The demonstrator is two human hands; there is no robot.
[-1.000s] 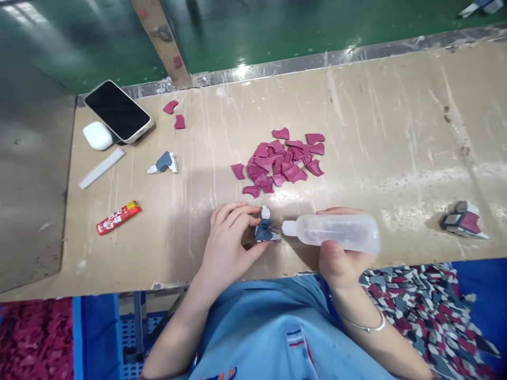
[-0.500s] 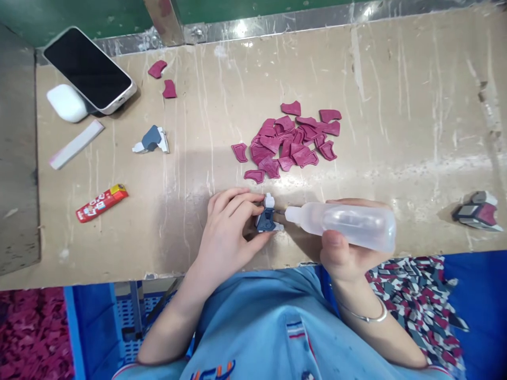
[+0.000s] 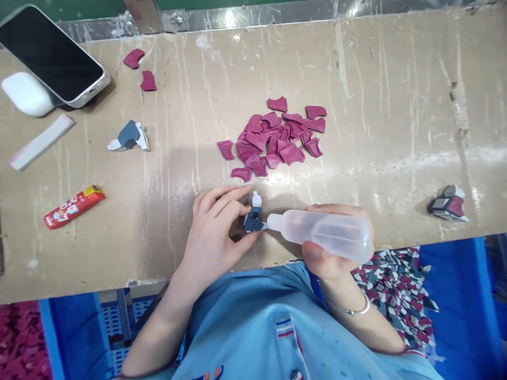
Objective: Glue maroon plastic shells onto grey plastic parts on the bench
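Part (image 3: 253, 220): sitting low at the worktop's (image 3: 380, 174) near edge, centre of this dial, with 12 pointing away from the wearer; dark blue, its white ends showing.
Left hand (image 3: 212, 227): coming in from 9 o'clock, fingers clamping the part, thumb bracing its near side.
Right hand (image 3: 328, 266): at 4 o'clock, fingers wrapping the bottle (image 3: 325, 232), thumb pressing its near wall.
Nozzle (image 3: 274, 222): pointing in from 3 o'clock, ending at the part's right side; whether it is touching, or anything is flowing, I cannot tell.
Good handling: I judge that keeping the part still, squeezing lightly and holding the nozzle clear of the left fingers would be serving best.
Pile (image 3: 267, 140): maroon pieces lying loose between 12 and 1.
Blue-white piece (image 3: 129, 135): lying at 10.
Built piece (image 3: 449, 204): standing well apart at 3.
Red packet (image 3: 74, 207): lying at 9.
Phone (image 3: 51, 53): leaning far out at 10.
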